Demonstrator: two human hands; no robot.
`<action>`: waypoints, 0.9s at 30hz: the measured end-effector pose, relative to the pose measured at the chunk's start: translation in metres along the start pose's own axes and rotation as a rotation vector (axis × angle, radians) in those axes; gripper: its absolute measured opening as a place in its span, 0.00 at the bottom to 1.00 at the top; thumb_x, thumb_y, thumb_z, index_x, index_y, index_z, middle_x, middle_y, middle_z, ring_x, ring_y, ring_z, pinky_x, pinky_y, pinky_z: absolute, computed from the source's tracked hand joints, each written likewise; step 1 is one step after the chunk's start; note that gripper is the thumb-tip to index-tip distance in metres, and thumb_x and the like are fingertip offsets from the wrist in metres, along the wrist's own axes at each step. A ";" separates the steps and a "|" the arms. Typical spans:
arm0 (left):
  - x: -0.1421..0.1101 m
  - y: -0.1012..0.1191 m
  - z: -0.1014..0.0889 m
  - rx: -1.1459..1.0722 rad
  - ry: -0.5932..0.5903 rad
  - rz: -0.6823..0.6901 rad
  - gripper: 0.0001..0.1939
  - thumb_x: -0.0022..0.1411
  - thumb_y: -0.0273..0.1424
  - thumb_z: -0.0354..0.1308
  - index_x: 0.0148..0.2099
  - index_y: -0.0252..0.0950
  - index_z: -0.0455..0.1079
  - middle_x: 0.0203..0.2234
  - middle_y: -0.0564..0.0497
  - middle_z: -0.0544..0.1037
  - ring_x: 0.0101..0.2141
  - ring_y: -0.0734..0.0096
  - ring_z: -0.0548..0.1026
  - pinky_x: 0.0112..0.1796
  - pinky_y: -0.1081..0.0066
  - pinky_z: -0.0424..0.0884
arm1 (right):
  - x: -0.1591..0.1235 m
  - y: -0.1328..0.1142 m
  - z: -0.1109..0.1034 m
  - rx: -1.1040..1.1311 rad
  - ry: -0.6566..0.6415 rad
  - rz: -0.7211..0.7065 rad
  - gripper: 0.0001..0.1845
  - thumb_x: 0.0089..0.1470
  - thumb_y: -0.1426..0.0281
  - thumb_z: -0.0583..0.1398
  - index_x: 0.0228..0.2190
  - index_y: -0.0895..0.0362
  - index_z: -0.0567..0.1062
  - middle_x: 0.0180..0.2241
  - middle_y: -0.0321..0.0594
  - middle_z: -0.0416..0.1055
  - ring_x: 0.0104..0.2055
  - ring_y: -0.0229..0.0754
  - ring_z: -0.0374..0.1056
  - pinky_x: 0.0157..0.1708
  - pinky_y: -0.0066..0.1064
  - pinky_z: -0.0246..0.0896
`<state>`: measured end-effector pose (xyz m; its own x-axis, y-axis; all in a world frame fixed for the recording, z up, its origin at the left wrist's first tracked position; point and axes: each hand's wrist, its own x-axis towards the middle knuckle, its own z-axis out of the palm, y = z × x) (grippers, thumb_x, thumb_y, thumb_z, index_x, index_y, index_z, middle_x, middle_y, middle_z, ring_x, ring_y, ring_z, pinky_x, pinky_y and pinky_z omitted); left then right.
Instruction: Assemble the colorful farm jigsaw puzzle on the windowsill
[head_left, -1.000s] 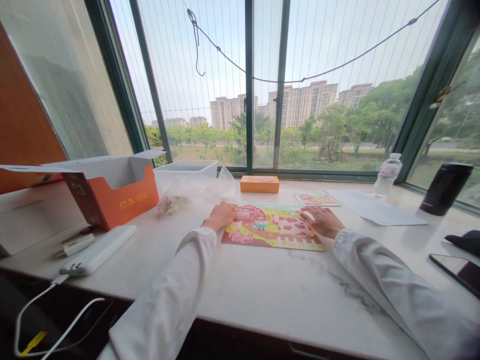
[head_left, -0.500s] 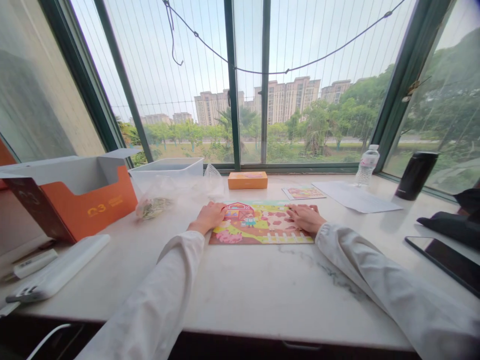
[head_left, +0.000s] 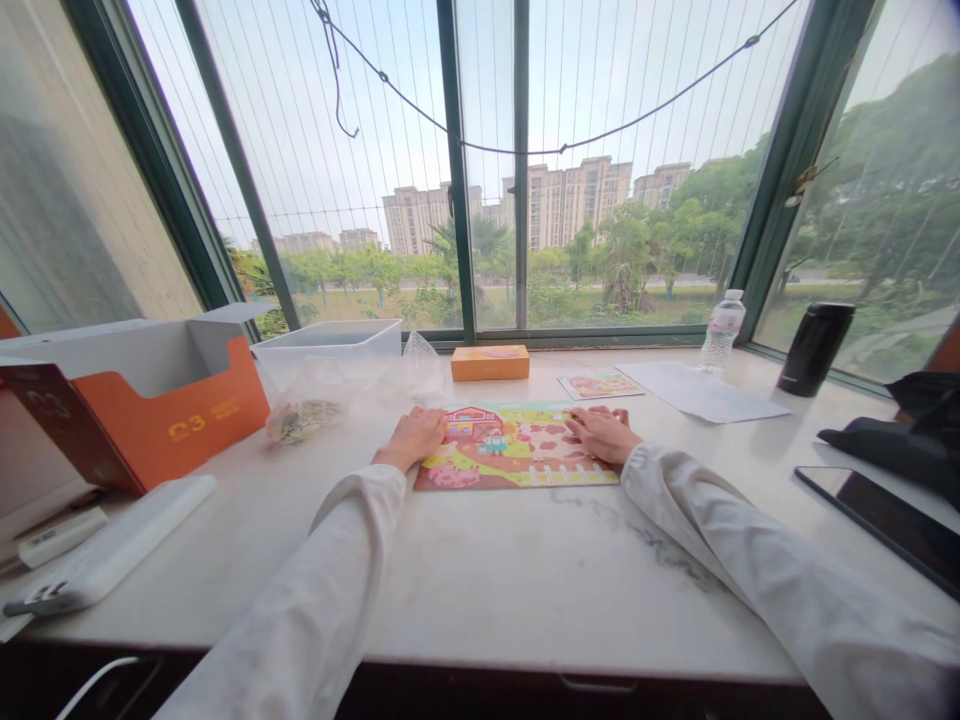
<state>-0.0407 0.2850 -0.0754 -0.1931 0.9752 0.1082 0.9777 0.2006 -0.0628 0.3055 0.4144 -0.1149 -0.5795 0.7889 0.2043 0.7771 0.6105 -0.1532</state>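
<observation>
A flat rectangular picture board [head_left: 510, 450] with a colourful farm scene, a red barn, a spotted cow and a white fence, lies on the white marbled table in front of me. My left hand [head_left: 416, 437] rests at its left edge, the fingers laid over the border near the barn. On the right side, my right hand [head_left: 604, 435] lies over the cow with its fingers loosely spread on the surface. Whether either thumb reaches under the board is hidden. Behind the board stands a small orange box [head_left: 490, 364]. Nearby lies a smaller card [head_left: 600, 385] with a similar picture.
On the left are an orange open carton [head_left: 191, 410], a clear plastic tub [head_left: 330, 340], a plastic bag [head_left: 307, 415] with small pieces and a white power strip [head_left: 120, 545]. To the right: paper [head_left: 697, 390], a water bottle [head_left: 724, 330], a black flask [head_left: 816, 348] and a phone [head_left: 885, 520].
The whole view has shifted slightly, so things on the table appear a little further left. Both hands remain on the board, almost unmoved.
</observation>
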 end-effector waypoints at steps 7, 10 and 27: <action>0.000 0.001 0.003 0.012 0.023 0.022 0.23 0.72 0.37 0.39 0.61 0.41 0.65 0.57 0.46 0.73 0.57 0.55 0.66 0.54 0.54 0.64 | -0.004 -0.006 -0.009 0.047 -0.030 0.048 0.23 0.66 0.60 0.46 0.55 0.53 0.69 0.53 0.47 0.73 0.58 0.55 0.62 0.55 0.46 0.49; -0.002 0.005 0.002 0.037 0.046 0.016 0.22 0.70 0.37 0.41 0.60 0.39 0.66 0.55 0.44 0.74 0.57 0.54 0.66 0.53 0.54 0.64 | -0.004 -0.008 -0.011 0.048 -0.043 0.070 0.24 0.65 0.60 0.46 0.55 0.55 0.68 0.53 0.50 0.73 0.59 0.57 0.60 0.55 0.48 0.48; -0.002 0.009 0.005 0.050 0.045 0.012 0.23 0.70 0.36 0.40 0.62 0.40 0.65 0.59 0.44 0.71 0.58 0.53 0.64 0.53 0.53 0.64 | -0.003 -0.009 -0.009 0.057 -0.038 0.055 0.23 0.65 0.63 0.45 0.55 0.56 0.69 0.57 0.49 0.70 0.59 0.54 0.61 0.57 0.49 0.45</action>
<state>-0.0314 0.2851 -0.0811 -0.1760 0.9727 0.1512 0.9745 0.1939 -0.1133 0.3020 0.4061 -0.1053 -0.5460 0.8229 0.1571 0.7936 0.5681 -0.2177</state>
